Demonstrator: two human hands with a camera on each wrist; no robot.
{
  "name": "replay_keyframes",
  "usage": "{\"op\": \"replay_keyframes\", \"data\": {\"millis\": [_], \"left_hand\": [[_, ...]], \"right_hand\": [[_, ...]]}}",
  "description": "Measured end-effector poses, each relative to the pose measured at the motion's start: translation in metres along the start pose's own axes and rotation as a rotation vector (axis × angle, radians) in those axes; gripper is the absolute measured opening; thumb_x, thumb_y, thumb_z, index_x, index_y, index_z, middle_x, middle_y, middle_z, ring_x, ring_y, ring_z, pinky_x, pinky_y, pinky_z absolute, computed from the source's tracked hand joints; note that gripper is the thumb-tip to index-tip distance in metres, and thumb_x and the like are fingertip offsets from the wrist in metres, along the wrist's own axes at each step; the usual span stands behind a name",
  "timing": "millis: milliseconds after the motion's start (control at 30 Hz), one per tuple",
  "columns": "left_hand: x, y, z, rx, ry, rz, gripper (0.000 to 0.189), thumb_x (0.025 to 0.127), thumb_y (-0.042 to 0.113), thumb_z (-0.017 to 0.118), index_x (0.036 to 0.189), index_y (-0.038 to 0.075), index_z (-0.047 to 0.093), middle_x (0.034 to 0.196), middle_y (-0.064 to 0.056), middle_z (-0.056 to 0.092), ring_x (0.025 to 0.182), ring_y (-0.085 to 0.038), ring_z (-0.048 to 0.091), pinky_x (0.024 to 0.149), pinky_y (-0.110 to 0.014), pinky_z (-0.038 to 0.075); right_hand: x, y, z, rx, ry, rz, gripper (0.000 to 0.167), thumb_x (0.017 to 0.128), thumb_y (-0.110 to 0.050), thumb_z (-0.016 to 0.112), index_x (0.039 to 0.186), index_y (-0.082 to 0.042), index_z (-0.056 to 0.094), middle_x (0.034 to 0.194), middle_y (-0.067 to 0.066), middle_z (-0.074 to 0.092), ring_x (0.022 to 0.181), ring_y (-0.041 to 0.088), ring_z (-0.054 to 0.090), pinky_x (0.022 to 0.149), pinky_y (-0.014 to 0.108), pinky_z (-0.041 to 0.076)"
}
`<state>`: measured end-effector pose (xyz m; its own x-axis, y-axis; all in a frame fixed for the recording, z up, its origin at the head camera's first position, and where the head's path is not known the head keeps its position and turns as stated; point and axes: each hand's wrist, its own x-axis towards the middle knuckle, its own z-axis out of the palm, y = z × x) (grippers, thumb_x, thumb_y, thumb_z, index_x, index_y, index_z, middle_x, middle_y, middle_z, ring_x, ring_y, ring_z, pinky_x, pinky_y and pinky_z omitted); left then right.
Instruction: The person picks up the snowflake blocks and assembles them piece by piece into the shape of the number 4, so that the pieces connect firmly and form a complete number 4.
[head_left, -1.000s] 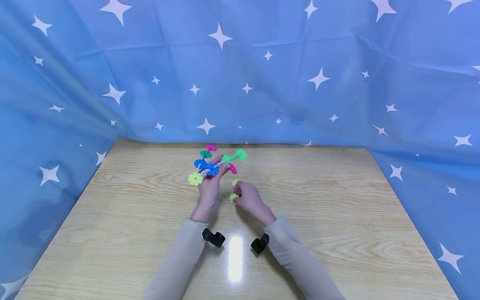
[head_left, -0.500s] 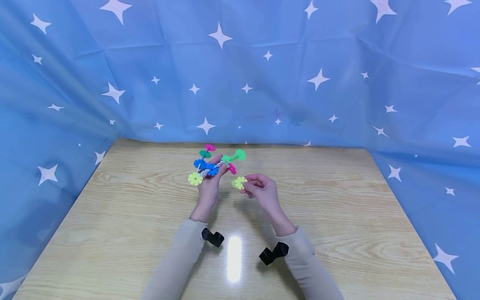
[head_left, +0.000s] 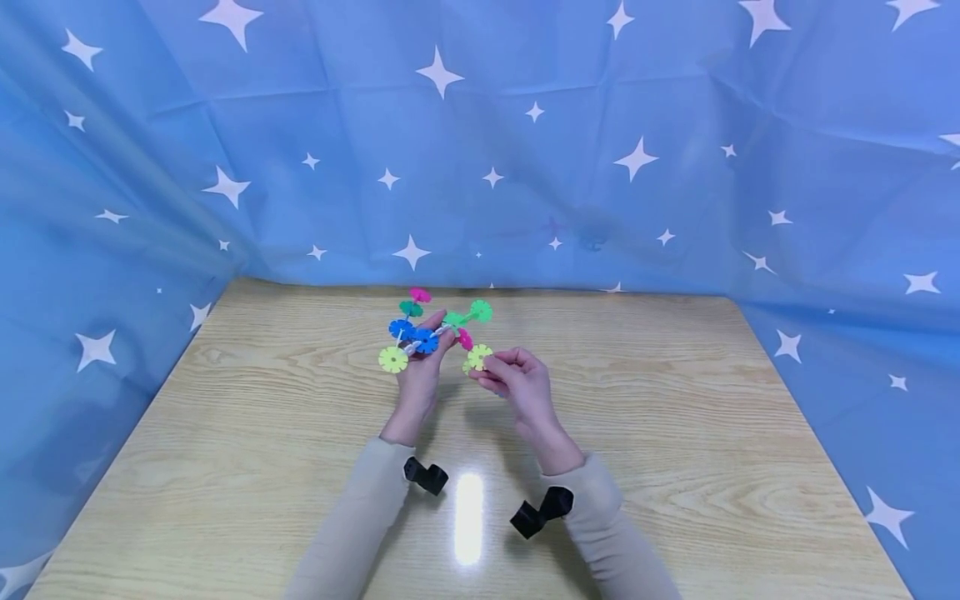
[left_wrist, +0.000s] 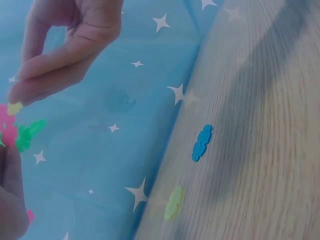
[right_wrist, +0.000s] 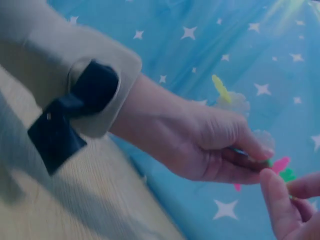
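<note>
My left hand (head_left: 422, 379) holds up a chain of joined snowflake discs. In it are blue discs (head_left: 425, 341), a light green disc (head_left: 481, 311), a dark green disc (head_left: 410, 308), a pink disc (head_left: 465, 338), whitish discs and a yellow-green disc (head_left: 393, 359) at the near left end. Thumb and fingers of my right hand (head_left: 525, 387) pinch another yellow-green snowflake disc (head_left: 481, 357), close beside the chain's pink disc. In the left wrist view, the pinched disc (left_wrist: 15, 108) is right at the pink disc (left_wrist: 7, 125), mostly hidden by fingertips.
A blue snowflake disc (left_wrist: 202, 143) and a yellow-green one (left_wrist: 174, 203) lie on the wooden table (head_left: 675, 433). A blue curtain with white stars (head_left: 480, 167) hangs along the back and sides. Each wrist carries a small black camera (head_left: 426, 477).
My right hand has lifted the yellow-green disc from near the tabletop, up and away from me, then slightly left to the pink disc. My left hand stays nearly still with the chain.
</note>
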<state>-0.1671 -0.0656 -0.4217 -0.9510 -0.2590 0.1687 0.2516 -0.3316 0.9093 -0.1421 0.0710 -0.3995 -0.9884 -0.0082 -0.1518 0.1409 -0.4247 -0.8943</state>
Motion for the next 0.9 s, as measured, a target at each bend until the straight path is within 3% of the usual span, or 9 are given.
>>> {"op": "replay_keyframes", "data": {"millis": [200, 500, 700, 900], "left_hand": [[0.000, 0.001, -0.001, 0.084, -0.008, 0.027, 0.035, 0.089, 0.004, 0.063, 0.122, -0.008, 0.056, 0.118, -0.020, 0.060, 0.092, -0.004, 0.063, 0.091, -0.024, 0.050], [0.000, 0.000, -0.002, 0.071, -0.002, 0.038, 0.035, 0.088, 0.003, 0.063, 0.120, -0.009, 0.056, 0.114, -0.019, 0.062, 0.092, -0.005, 0.063, 0.092, -0.025, 0.050], [-0.001, -0.002, -0.001, 0.081, -0.029, 0.057, 0.035, 0.089, 0.001, 0.062, 0.122, -0.010, 0.055, 0.114, -0.024, 0.060, 0.090, -0.004, 0.064, 0.092, -0.026, 0.050], [-0.003, -0.005, 0.000, 0.082, -0.036, 0.061, 0.034, 0.089, 0.001, 0.061, 0.121, -0.009, 0.055, 0.115, -0.020, 0.060, 0.093, -0.005, 0.062, 0.091, -0.025, 0.051]], "right_hand": [[0.000, 0.001, 0.004, 0.073, 0.025, 0.056, 0.015, 0.086, 0.009, 0.057, 0.079, -0.004, 0.057, 0.071, 0.007, 0.066, 0.063, 0.017, 0.069, 0.062, 0.019, 0.057], [-0.002, -0.001, 0.007, 0.126, 0.023, 0.103, 0.016, 0.087, 0.009, 0.055, 0.079, -0.004, 0.055, 0.068, 0.006, 0.066, 0.063, 0.015, 0.069, 0.062, 0.018, 0.057], [0.000, -0.001, 0.008, 0.125, 0.041, 0.105, 0.013, 0.088, 0.008, 0.056, 0.080, -0.003, 0.055, 0.067, 0.007, 0.065, 0.065, 0.017, 0.069, 0.063, 0.018, 0.057], [0.000, 0.002, 0.013, 0.167, 0.123, 0.075, 0.016, 0.087, 0.010, 0.055, 0.076, -0.002, 0.056, 0.067, 0.008, 0.063, 0.060, 0.016, 0.068, 0.060, 0.018, 0.057]]}}
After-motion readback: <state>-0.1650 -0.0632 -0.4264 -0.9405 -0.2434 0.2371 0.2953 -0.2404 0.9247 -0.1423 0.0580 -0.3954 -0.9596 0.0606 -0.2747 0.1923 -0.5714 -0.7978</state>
